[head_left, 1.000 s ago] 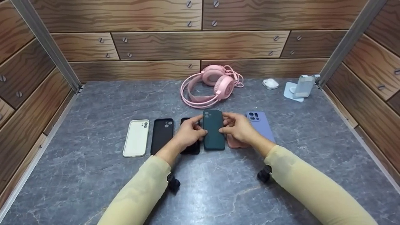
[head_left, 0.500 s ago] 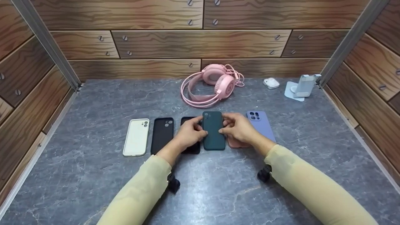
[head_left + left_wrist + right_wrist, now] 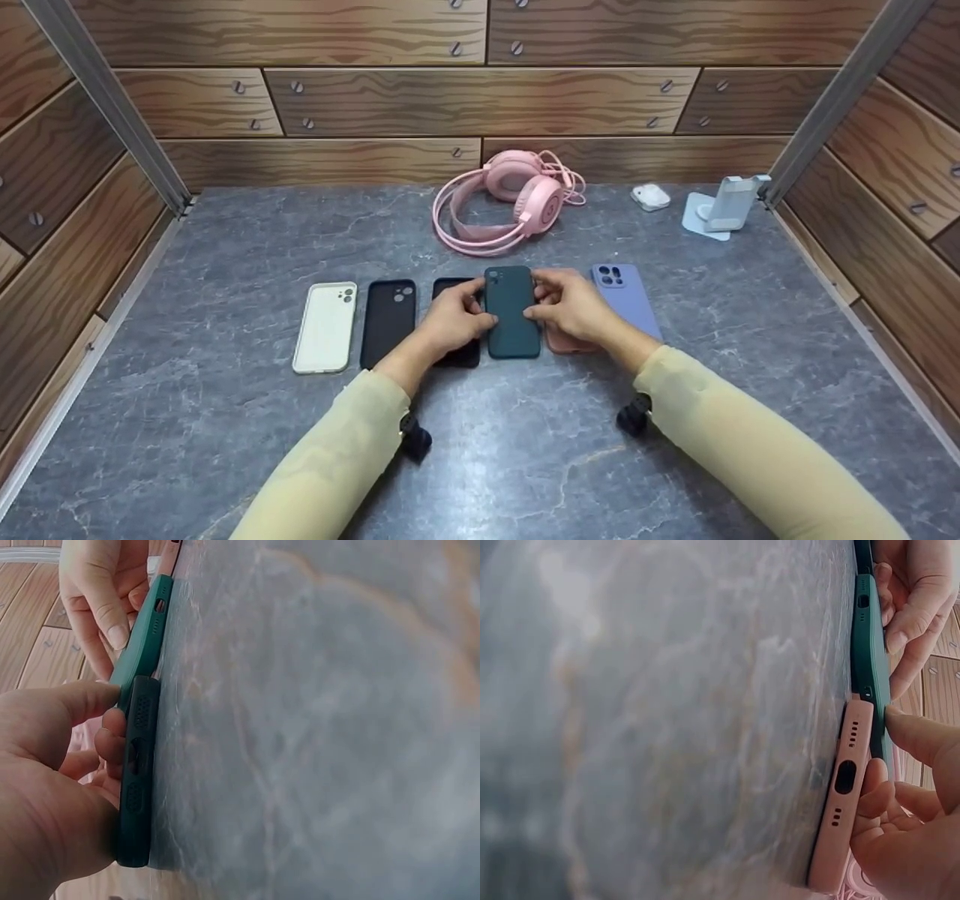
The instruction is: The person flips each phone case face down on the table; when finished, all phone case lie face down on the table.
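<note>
On the tabletop point(image 3: 517, 457), a cream case point(image 3: 325, 328) lies leftmost, then a black case point(image 3: 388, 322), then a dark case point(image 3: 461, 356), apparently black too, partly behind the left hand point(image 3: 454, 319). Left and right hand point(image 3: 574, 304) grip the green case point(image 3: 513, 315) by opposite edges. A pink case point(image 3: 566, 343) and purple case point(image 3: 628, 296) follow.

Left grip point(image 3: 452, 319): fingers bent, thumb pointing right
Right grip point(image 3: 576, 306): fingers bent, thumb pointing left
Wrists point(image 3: 397, 369): both bare, angled inward
Forearms point(image 3: 326, 454): sleeved, converging forward
</note>
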{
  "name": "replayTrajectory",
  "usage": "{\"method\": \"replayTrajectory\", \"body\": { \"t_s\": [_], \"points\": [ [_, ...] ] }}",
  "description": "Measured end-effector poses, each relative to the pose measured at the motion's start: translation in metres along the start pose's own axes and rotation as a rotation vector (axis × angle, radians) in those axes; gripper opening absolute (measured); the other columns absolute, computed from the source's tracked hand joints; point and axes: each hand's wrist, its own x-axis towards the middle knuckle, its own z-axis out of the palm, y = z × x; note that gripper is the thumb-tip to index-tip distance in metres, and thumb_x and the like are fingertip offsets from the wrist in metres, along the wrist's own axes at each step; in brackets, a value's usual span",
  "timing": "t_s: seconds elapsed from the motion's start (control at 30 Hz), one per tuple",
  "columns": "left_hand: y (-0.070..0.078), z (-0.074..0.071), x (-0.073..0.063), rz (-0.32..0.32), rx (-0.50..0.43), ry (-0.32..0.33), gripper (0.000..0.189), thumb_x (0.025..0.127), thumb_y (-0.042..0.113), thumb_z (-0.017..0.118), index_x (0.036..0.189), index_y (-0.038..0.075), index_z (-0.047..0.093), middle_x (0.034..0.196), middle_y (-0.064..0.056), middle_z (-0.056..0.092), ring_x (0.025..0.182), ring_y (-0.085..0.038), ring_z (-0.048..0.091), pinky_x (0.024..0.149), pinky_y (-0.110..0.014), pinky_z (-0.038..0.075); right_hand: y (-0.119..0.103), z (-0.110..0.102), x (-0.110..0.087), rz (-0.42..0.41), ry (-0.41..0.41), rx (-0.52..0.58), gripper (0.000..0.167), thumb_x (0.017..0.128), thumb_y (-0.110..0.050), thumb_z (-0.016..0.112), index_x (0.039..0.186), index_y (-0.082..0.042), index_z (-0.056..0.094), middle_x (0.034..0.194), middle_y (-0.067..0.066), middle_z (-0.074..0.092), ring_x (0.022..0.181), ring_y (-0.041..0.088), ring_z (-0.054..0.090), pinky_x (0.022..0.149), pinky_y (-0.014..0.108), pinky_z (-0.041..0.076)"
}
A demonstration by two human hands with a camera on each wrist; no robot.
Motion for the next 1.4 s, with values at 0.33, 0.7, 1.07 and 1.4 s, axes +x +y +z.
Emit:
{"method": "replayTrajectory", "body": {
  "t_s": [0.33,0.7,1.07,1.4],
  "points": [
    [0.005,-0.002,0.000,0.021,0.174,0.004,0.064,0.097,0.010,0.075,0.156,0.002,0.051,0.090,-0.002,0.055,0.078,-0.016,0.052,0.074,-0.030,0.045,-0.008,0.000,-0.003,0.001,-0.003,-0.068,0.069,0.090,-0.007,0.084,0.151,0.003,0.055,0.117,0.017,0.073,0.099,0.027,0.068,0.090,0.041,0.056],
    [0.005,-0.002,0.000,0.012,0.171,0.011,0.064,0.097,0.009,0.076,0.155,0.002,0.052,0.090,-0.002,0.056,0.077,-0.016,0.054,0.072,-0.028,0.046,-0.010,0.000,-0.004,-0.004,-0.003,-0.071,0.068,0.089,-0.005,0.084,0.151,0.003,0.055,0.116,0.017,0.072,0.098,0.027,0.068,0.090,0.042,0.056],
    [0.011,-0.009,-0.007,0.020,0.058,-0.002,0.061,0.098,0.006,0.074,0.155,0.002,0.052,0.090,-0.004,0.062,0.074,-0.016,0.060,0.068,-0.028,0.051,-0.013,0.002,-0.002,-0.034,-0.006,-0.174,0.062,0.090,-0.005,0.083,0.147,0.003,0.059,0.113,0.016,0.072,0.097,0.028,0.070,0.090,0.046,0.057],
    [0.016,-0.040,-0.014,0.101,0.142,0.120,0.052,0.095,0.008,0.076,0.144,-0.001,0.062,0.085,-0.002,0.064,0.069,-0.011,0.060,0.067,-0.026,0.049,-0.030,0.011,-0.003,-0.066,0.055,-0.069,0.053,0.092,-0.009,0.082,0.141,0.003,0.065,0.104,0.010,0.077,0.094,0.026,0.073,0.087,0.040,0.059]
  ]
}}
